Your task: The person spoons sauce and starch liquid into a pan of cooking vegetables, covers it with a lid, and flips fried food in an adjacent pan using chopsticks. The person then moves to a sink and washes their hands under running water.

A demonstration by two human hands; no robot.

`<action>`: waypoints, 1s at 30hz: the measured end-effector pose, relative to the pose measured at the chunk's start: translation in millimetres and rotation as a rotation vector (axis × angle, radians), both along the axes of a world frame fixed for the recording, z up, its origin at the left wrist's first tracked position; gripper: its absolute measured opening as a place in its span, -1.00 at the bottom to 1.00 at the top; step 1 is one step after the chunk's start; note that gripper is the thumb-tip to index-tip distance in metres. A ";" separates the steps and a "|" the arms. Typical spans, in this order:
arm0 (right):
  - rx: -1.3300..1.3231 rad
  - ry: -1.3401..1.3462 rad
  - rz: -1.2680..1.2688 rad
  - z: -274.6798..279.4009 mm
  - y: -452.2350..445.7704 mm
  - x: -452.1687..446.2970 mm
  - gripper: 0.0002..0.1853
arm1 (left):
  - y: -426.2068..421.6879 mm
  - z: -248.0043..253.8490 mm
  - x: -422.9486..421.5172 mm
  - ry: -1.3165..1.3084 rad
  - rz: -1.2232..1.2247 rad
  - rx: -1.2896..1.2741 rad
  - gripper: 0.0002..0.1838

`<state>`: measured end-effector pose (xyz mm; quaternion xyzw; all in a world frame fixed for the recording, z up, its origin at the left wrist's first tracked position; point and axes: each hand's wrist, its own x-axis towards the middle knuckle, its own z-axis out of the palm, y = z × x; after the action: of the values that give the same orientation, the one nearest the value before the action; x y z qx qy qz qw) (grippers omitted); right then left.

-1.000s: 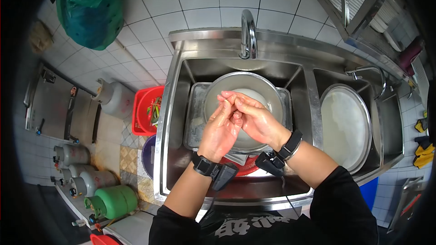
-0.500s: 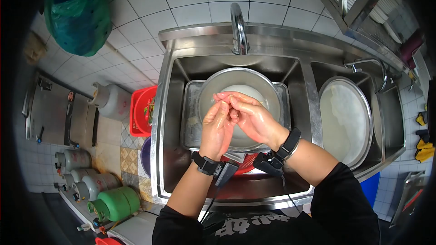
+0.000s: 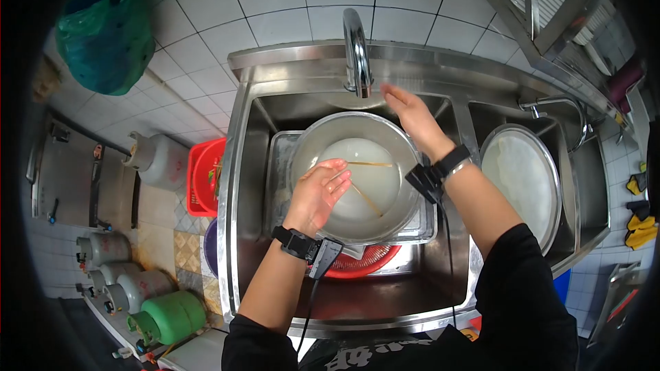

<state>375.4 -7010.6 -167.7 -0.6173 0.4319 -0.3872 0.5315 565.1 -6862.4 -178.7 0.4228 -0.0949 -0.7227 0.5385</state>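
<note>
My left hand (image 3: 320,192) is over a round metal pot (image 3: 306,134), palm turned inward and fingers loosely curved. Two thin yellowish sticks (image 3: 369,163), apparently chopsticks, show beside its fingertips against cloudy liquid (image 3: 350,213) in the pot. They look to be lying in the pot, though their near ends are hidden by the fingers. Above the pot's right rim, my right hand (image 3: 416,118) reaches up with fingers stretched out. Its fingertips are close to the curved steel faucet (image 3: 356,55); I cannot tell whether they touch it.
Under the pot are a rectangular metal tray (image 3: 278,196) and a red basket (image 3: 364,264) in the sink. The right basin holds a round metal pan (image 3: 519,172). Left of the sink stand a red container (image 3: 199,178) and several gas cylinders (image 3: 172,316).
My hands were together above the pot and have parted. The right moved up toward the faucet; the left stayed over the pot. The yellowish sticks have come into view.
</note>
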 end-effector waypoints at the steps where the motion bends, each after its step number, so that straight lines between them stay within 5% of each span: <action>1: -0.065 0.039 -0.007 -1.9 -10.5 -0.7 -0.53 | -3.1 -4.9 0.1 0.051 -0.014 0.032 -0.75; 7: -0.184 0.103 -0.034 -51.0 -76.7 30.3 -0.55 | -19.5 -27.3 -2.6 0.142 -0.025 0.112 -0.63; 14: -0.515 0.694 0.188 -47.1 -62.0 43.3 -0.63 | -38.0 -55.5 -1.5 0.170 0.018 0.140 -0.61; 15: -0.367 0.850 0.274 -30.3 -52.2 41.9 -0.64 | -42.3 -58.9 -1.7 0.172 0.027 0.136 -0.61; 18: -0.758 0.556 0.144 -103.6 -64.4 36.0 -0.70 | -51.7 -64.8 -1.1 0.157 0.053 0.129 -0.61; 20: -0.208 0.486 0.150 -62.8 -35.7 39.9 -0.79 | -57.7 -65.1 -1.8 0.134 0.069 0.133 -0.63; 22: 0.021 0.081 0.061 -88.5 -21.1 41.2 -0.79 | -66.2 -67.0 -6.0 0.149 0.085 0.129 -0.65; 25: 0.896 -0.460 0.131 -73.7 27.0 41.9 -0.82 | -86.8 -119.8 -4.7 0.445 -0.098 -0.036 -0.70; 28: 0.908 -0.531 0.041 -78.9 34.8 38.5 -0.87 | -97.7 -140.1 -37.3 0.410 -0.082 0.005 -0.62; 30: 0.765 -0.540 0.050 -71.7 46.3 31.8 -0.86 | -88.9 -83.6 -53.1 0.369 -0.029 0.078 -0.57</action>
<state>407.2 -6964.3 -239.4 -0.2644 0.3748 -0.3341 0.8234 512.0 -6951.3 -262.3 0.3022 0.0274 -0.7987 0.5197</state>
